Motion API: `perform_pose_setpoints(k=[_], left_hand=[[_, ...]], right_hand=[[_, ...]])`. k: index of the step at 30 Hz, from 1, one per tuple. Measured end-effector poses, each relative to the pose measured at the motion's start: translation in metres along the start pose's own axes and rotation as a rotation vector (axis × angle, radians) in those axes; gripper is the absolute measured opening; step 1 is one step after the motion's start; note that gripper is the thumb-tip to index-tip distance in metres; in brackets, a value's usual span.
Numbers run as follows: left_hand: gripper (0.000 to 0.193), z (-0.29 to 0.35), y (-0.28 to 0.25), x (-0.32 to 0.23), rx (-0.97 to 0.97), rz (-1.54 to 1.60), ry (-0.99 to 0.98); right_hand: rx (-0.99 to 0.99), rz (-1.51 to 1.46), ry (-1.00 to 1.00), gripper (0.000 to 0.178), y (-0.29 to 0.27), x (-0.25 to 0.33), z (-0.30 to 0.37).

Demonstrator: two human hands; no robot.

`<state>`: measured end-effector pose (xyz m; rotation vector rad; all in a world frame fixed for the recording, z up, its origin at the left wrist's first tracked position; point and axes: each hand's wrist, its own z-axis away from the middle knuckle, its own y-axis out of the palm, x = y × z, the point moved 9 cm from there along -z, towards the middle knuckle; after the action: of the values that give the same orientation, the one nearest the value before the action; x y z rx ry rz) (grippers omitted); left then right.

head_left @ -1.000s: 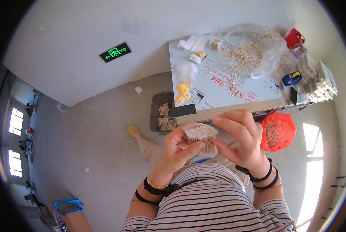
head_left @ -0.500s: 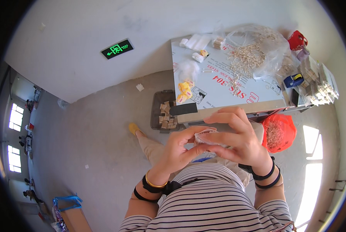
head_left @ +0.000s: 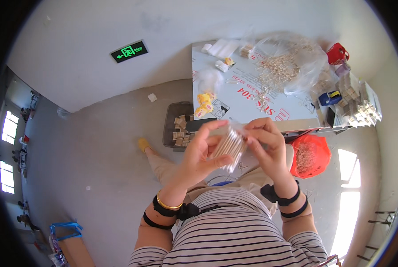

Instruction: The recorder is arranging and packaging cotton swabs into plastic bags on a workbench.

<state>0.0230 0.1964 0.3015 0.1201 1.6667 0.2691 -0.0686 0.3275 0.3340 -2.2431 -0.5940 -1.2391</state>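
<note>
A small clear bag of cotton swabs [head_left: 230, 147] is held tilted in front of my body, its white tips toward me. My left hand [head_left: 194, 155] grips the pack from the left, with the thumb across the near side. At the bag's upper right end, my right hand [head_left: 270, 149] pinches the clear film between thumb and fingers. Both hands are just off the near edge of the metal-topped table [head_left: 228, 91]. Loose cotton swabs [head_left: 276, 66] lie heaped on it, partly in a large clear plastic bag [head_left: 312, 66].
Yellow-and-white packets [head_left: 204, 105] sit at the table's left. A blue tape dispenser [head_left: 329, 98] and stacked swab packs [head_left: 359, 100] stand at its right. Below are a grey bin [head_left: 167, 135] of small packs and a red bag [head_left: 321, 153] of swabs. A cardboard box [head_left: 76, 251] is lower left.
The pack has been turned so the swabs' length now shows, where before it was mostly hidden in my fingers. My right hand has shifted to the bag's end.
</note>
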Motion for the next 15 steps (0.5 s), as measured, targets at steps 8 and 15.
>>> perform_pose_setpoints(k=[8, 15], left_hand=[[0.095, 0.002, 0.017, -0.034, -0.262, -0.458, 0.468], [0.088, 0.0, 0.048, -0.063, -0.308, -0.861, 0.864]], right_hand=[[-0.367, -0.743, 0.335, 0.018, 0.016, -0.089, 0.019], [-0.187, -0.99, 0.541, 0.02, 0.05, -0.069, 0.018]])
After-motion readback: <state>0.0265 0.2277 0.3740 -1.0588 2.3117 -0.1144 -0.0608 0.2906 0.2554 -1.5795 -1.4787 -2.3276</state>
